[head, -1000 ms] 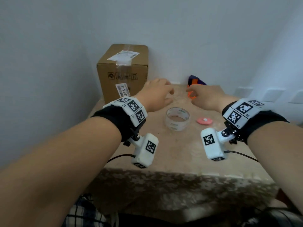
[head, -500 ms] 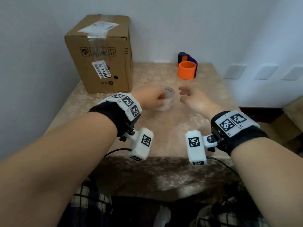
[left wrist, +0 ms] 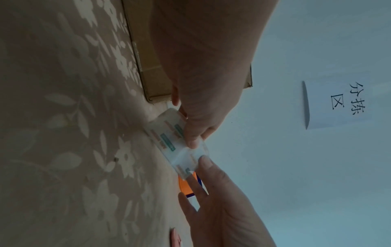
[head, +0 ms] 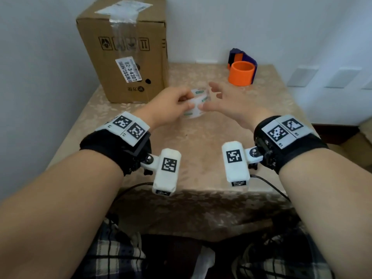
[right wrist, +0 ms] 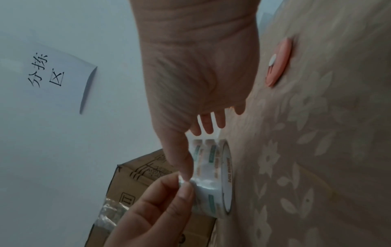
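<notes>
The head camera is looking down toward the taped brown cardboard box (head: 122, 53); both wrist cameras, low beside it, are sharing the clear printed tape roll (head: 195, 112).

Your tape roll (head: 196, 112): clear glossy plastic film. Box (head: 124, 57), upper left: matt brown cardboard, paper label (head: 128, 70). Table (head: 201, 150) cloth: floral weave, faint sheen. Orange ring (head: 240, 76): matt plastic.

On our left the tall cardboard box (head: 124, 57) shuts that side off, just beside our left hand (head: 169, 105). The orange ring (head: 241, 73) stands back right (a purple block (head: 250, 57) behind it). Between them bare tablecloth (head: 201, 158) runs past the tape roll (head: 196, 109) to the wall (head: 201, 27); nearer us it lies open, bar a flat pink disc (right wrist: 279, 63).
</notes>
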Demonstrator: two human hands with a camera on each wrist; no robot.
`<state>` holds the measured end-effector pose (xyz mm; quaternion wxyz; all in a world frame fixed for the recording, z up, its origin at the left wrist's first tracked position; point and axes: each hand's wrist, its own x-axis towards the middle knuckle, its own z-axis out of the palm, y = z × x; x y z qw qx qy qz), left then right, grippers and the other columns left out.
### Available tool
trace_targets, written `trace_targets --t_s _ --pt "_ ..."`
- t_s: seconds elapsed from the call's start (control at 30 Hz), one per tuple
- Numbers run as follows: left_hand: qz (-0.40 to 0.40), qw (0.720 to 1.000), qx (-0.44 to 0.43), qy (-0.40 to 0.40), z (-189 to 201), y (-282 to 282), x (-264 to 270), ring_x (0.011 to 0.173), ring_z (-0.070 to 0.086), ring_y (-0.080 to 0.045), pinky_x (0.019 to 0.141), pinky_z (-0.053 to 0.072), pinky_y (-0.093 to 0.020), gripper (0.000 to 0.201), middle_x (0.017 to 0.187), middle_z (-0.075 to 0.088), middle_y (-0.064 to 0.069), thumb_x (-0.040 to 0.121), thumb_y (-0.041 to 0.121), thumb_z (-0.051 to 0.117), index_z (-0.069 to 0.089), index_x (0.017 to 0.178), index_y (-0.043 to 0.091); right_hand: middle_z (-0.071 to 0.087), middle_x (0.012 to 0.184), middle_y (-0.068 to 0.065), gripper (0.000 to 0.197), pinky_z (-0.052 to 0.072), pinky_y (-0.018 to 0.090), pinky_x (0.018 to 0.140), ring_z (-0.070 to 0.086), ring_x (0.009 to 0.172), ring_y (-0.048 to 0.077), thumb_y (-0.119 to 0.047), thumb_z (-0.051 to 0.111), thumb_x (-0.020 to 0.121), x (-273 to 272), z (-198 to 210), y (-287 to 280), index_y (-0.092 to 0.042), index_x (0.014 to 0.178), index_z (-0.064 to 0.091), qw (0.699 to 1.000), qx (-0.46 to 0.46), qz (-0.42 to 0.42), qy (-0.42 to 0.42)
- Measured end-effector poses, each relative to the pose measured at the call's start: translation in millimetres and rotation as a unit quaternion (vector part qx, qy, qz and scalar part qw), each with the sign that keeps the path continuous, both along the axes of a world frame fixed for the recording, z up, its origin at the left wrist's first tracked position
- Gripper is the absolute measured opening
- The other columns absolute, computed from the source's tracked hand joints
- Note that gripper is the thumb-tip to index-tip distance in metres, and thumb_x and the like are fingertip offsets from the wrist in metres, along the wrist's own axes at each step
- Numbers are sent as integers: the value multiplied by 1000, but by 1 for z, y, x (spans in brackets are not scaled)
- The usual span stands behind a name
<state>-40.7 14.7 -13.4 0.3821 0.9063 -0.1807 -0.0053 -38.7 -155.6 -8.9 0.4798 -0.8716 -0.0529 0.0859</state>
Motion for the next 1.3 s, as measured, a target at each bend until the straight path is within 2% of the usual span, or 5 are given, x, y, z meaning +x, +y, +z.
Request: trace_targets --t_s 0.13,0.5,0.7,0.87,1.3 --pt "6 999 -33 3 -1 2 0 87 57 -14 80 46 -27 14 94 62 -1 92 10 55 64 103 8 53 135 5 80 45 37 104 56 117 18 -24 77 72 1 -4 1 -12 141 38 1000 14 14 -14" --pt "36 998 -50 0 1 -3 5 86 56 -14 72 44 -18 19 93 61 -2 93 12 54 63 108 5 61 93 4 24 44 7 64 54 74 5 -11 67 84 7 -5 3 -4 106 65 981 0 -83 -176" --pt "4 995 -98 21 6 -8 1 83 57 -10 75 45 -17 14 91 62 -1 95 14 52 61 104 9 63 83 4 14 56 41 82 63 83 23 -14 62 86 12 -4 -2 -3 92 67 970 7 -116 -214" --pt "15 995 -92 35 13 -13 0 73 59 -9 70 46 -24 18 84 68 0 92 31 57 62 96 15 60 84 1 15 46 17 67 57 79 14 -14 59 89 11 -2 2 -2 96 65 959 -35 -96 -262" --pt "80 992 55 -83 16 -22 8 59 40 -5 51 29 -19 19 67 44 11 92 32 54 50 85 14 55 68 -2 7 56 50 81 66 86 35 -8 57 88 5 11 1 -9 81 56 976 -4 -93 -198"
